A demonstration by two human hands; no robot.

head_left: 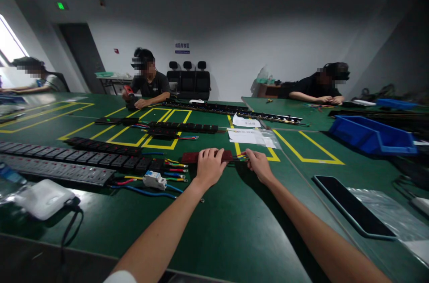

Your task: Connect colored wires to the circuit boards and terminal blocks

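My left hand [210,168] lies over a flat dark red module [190,157] on the green table, its fingers curled across the top and gripping it. Thin coloured wires [240,156] come out of the module's right end. Fingers of my right hand [258,166] are pinched on these wires; the fingertips partly hide their ends. Left of the module, a black socket strip [100,156] and a grey socket strip [67,169] lie side by side. Coloured leads with ring terminals [177,170] and a white circuit breaker [154,180] sit at their right ends.
A phone [351,205] and a clear plastic bag [392,216] lie at the right, below a blue bin [372,135]. Paper sheets [250,135] and more black strips [187,127] lie beyond my hands. A white device [47,199] with a cable is at left. Several co-workers sit around.
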